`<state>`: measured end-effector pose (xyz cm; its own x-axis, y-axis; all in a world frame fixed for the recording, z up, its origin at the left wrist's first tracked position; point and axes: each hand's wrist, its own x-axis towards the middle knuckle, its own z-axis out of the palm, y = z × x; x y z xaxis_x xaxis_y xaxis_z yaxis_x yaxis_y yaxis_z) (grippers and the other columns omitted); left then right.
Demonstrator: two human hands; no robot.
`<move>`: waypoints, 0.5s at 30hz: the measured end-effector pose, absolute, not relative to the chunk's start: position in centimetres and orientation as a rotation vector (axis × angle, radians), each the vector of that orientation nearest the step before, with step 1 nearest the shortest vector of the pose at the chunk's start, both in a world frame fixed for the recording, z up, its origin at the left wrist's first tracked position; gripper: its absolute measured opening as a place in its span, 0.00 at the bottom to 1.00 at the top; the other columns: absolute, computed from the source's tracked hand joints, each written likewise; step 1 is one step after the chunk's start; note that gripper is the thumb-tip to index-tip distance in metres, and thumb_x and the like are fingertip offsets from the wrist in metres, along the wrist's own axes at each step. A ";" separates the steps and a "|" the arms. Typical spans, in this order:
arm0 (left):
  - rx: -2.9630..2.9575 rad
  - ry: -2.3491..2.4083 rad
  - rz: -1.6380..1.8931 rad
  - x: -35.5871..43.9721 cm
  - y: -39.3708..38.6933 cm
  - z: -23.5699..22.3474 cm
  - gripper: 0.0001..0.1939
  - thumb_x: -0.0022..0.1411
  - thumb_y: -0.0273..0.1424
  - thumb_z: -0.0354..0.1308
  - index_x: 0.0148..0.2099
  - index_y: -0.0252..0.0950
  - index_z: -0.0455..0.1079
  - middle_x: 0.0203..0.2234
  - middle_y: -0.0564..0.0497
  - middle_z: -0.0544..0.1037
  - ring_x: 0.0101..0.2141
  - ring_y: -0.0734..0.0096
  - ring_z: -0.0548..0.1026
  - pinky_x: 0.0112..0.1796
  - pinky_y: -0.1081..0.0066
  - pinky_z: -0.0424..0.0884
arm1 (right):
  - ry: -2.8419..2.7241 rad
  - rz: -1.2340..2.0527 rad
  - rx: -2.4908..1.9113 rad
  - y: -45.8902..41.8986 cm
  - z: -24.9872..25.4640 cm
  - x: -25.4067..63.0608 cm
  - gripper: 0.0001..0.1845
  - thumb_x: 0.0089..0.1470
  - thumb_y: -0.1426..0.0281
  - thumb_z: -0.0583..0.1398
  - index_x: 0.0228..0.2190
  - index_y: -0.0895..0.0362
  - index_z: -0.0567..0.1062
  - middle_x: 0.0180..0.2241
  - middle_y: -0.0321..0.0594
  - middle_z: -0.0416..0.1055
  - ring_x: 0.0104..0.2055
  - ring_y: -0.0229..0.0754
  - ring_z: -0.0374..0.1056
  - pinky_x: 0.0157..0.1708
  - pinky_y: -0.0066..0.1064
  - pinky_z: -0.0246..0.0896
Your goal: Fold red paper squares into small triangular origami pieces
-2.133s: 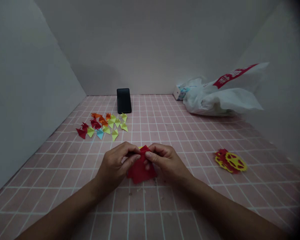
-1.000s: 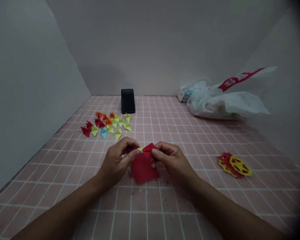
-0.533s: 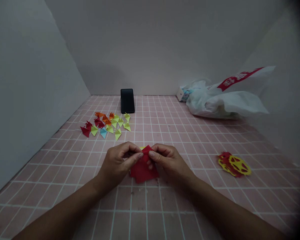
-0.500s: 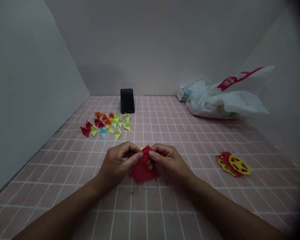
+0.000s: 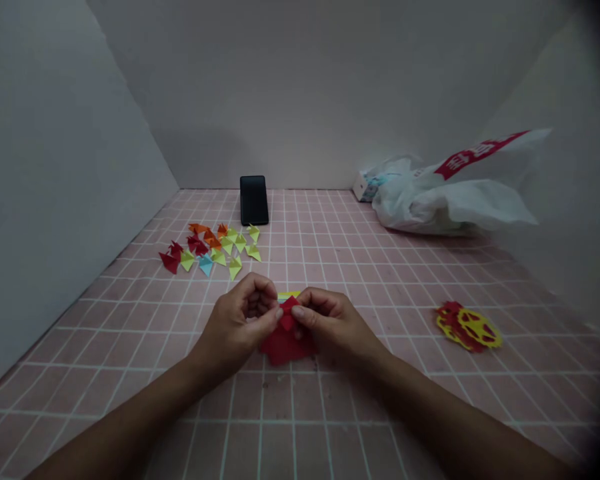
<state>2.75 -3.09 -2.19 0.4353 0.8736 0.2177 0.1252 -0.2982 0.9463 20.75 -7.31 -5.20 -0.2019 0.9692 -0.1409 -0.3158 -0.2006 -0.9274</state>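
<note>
Small red folded paper (image 5: 288, 312): held up between both hands, right above the pile of flat red sheets (image 5: 286, 350) in the middle of the counter (image 5: 300, 443); some yellow peeks out at the pile's far edge.
Right hand (image 5: 337, 323): thumb and fingers pinching the paper's right side.
Left hand (image 5: 237, 320): thumb tip touching the left edge, other fingers curled; honestly can't tell if it's gripping.
Plastic bag (image 5: 430, 208): white, red band with white lettering, slumped at the back right; looks bulky, but no clue what's inside.
Patterned box (image 5: 364, 188): poking out next to the bag, partly covered by it, contents hidden too.
Folded paper birds (image 5: 228, 245): bunched back left, yellow, orange, red plus one blue.
Black phone (image 5: 254, 200): just behind them.
Red and yellow cutouts (image 5: 480, 328): overlapping, off to the right.
</note>
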 end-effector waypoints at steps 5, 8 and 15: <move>1.574 0.830 0.904 2.9 -3.0 -2.3 0.11 0.55 0.28 0.63 0.41 0.37 0.69 0.29 0.52 0.75 0.30 0.73 0.75 0.31 0.74 0.74 | -1.043 1.535 -1.025 -7.4 -5.0 20.9 0.16 0.54 0.58 0.66 0.26 0.57 0.74 0.24 0.35 0.71 0.24 0.34 0.63 0.25 0.26 0.56; 1.563 0.861 0.723 2.9 -3.0 -2.3 0.06 0.56 0.32 0.64 0.36 0.35 0.73 0.26 0.52 0.76 0.27 0.73 0.73 0.28 0.74 0.71 | -1.113 1.497 -1.061 -7.5 -4.6 20.8 0.16 0.53 0.58 0.66 0.24 0.58 0.73 0.22 0.33 0.69 0.23 0.32 0.61 0.23 0.25 0.54; 1.253 0.891 0.631 2.7 -2.7 -2.5 0.14 0.59 0.39 0.62 0.26 0.35 0.69 0.18 0.55 0.73 0.19 0.76 0.69 0.23 0.74 0.67 | -1.125 1.421 -1.034 -7.3 -4.0 20.8 0.19 0.57 0.53 0.61 0.28 0.57 0.71 0.23 0.34 0.71 0.23 0.33 0.65 0.26 0.27 0.60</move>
<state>2.70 -2.70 -2.47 0.5290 0.8193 -0.2211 0.0628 0.2220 0.9730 20.78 -7.28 -4.05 -0.1264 0.9914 -0.0345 -0.1934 -0.0587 -0.9794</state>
